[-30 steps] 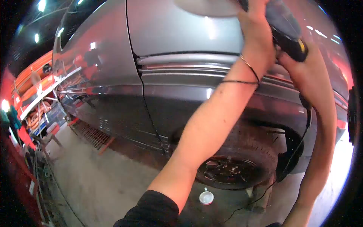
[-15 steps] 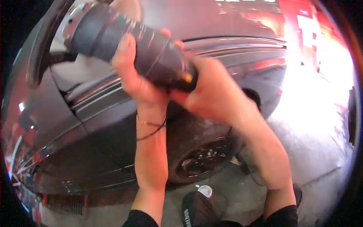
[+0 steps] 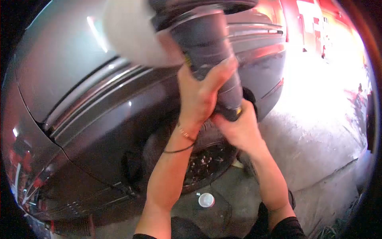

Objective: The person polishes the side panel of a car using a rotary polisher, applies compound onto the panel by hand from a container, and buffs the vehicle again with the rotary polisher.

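So the thick dark grey cylindrical power tool [image 3: 211,44] is up in front of the grey car [image 3: 59,59], tilted with its head end high and its back end lower, over toward the wheel side. The left hand [image 3: 202,91] is clamped round the middle of the tool body, thumb lying across it. The right hand [image 3: 240,129] is closed round the back end, right by a small yellow mark [image 3: 238,110], and sits just below and beside the left one. A curved black piece [image 3: 238,5] is at the tool's top end, and a big pale rounded shape [image 3: 135,36] is next to it; that one's way too blurry to say what it is, and I honestly can't tell if the tool is touching the paint. There's a thin dark band [image 3: 179,151] plus a fine chain [image 3: 184,132] on the left wrist. Shiny trim strips [image 3: 97,91] run along the side of the car, passing behind the tool and arms. Lower down there's the dark wheel [image 3: 205,163], partly covered by the left forearm, and a small white round tub [image 3: 206,200] sits on the grey concrete floor [image 3: 310,179], just below the wheel, near the bottom edge of the car.
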A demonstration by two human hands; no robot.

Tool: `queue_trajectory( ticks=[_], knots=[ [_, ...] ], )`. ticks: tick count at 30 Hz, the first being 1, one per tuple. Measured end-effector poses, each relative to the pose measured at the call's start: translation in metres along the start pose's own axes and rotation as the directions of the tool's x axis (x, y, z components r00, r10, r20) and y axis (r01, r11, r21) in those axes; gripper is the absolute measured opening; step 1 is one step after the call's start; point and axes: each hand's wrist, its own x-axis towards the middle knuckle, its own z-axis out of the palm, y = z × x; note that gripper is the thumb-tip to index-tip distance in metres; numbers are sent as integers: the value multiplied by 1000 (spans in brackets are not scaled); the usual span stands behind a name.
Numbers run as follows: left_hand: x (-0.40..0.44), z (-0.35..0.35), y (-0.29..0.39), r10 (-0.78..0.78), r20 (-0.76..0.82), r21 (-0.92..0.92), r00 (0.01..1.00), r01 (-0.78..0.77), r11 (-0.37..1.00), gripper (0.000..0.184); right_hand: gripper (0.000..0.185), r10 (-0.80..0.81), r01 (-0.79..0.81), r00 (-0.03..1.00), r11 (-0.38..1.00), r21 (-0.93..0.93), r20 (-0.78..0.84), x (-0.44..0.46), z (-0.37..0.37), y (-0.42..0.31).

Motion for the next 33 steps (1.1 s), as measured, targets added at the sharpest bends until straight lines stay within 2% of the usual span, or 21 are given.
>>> queue_trajectory(
  ticks=[4,5,7,9,10,11,12,13,14,16,17,19,21,23,25,26,27,29,31,32,33],
  knots=[
    [-2,29,-30,-39,41,-14,998,40,999,40,30,90,-91,988,996,-3,-123,-14,-18,14],
    [0,31,-28,-27,43,-22,999,28,999,40,31,102,-101,988,995,10,-117,-16,-19,16],
    [-17,24,-20,-113,36,-76,993,116,990,45,34,124,-121,987,992,36,-104,-20,-21,18],
    [-45,12,-6,-120,-61,-158,991,110,981,56,40,-11,12,997,1000,-20,78,-30,-13,19],
    [-59,-1,-6,-65,-63,-172,996,53,984,70,48,-102,108,989,992,-58,105,-37,-5,7],
    [-75,-10,2,-87,-92,-228,992,64,971,76,54,-169,191,976,968,-162,136,-39,3,13],
    [-90,-22,12,-103,-117,-269,988,68,961,79,57,-156,195,967,962,-191,201,-39,9,5],
    [-105,-34,18,-48,-137,-429,989,-16,903,74,61,-132,192,956,957,-219,264,-42,18,-4],
    [-119,-47,20,-35,-193,-448,981,-56,892,78,62,-121,205,940,947,-247,319,-46,28,-12],
    [-144,-62,34,-5,-304,-422,953,-130,897,82,64,-132,258,918,915,-309,375,-63,54,-22],
    [-159,-71,38,22,-338,-405,941,-166,899,83,64,-143,275,893,924,-266,426,-71,63,-20],
    [-189,-85,43,47,-348,-403,936,-194,894,86,63,-94,269,857,921,-283,507,-87,78,-24],
    [-224,-98,41,100,-372,-370,923,-246,896,95,61,-164,333,810,919,-212,563,-109,95,-3],
    [-266,-108,37,124,-421,-368,898,-295,882,102,64,-72,287,729,935,-208,681,-134,109,12],
    [-315,-119,36,99,-475,-342,874,-287,895,107,68,-150,352,659,928,-125,737,-165,126,36],
    [-340,-130,33,98,-509,-296,855,-281,913,105,63,-122,329,621,937,-116,774,-180,131,46],
    [-366,-138,28,101,-545,-247,832,-274,929,103,69,4,244,525,957,-155,851,-188,136,51],
    [-410,-142,27,62,-649,-175,759,-228,958,98,78,141,111,309,977,-183,940,-197,144,59],
    [-441,-144,31,45,-713,-160,700,-226,961,91,81,154,59,237,983,-172,959,-208,154,75],
    [-458,-147,31,19,-775,-132,632,-191,973,90,84,168,1,174,985,-171,970,-217,158,86],
    [-472,-149,30,1,-828,-108,561,-160,981,88,84,169,1,160,985,-171,973,-228,166,101]
  ],
)
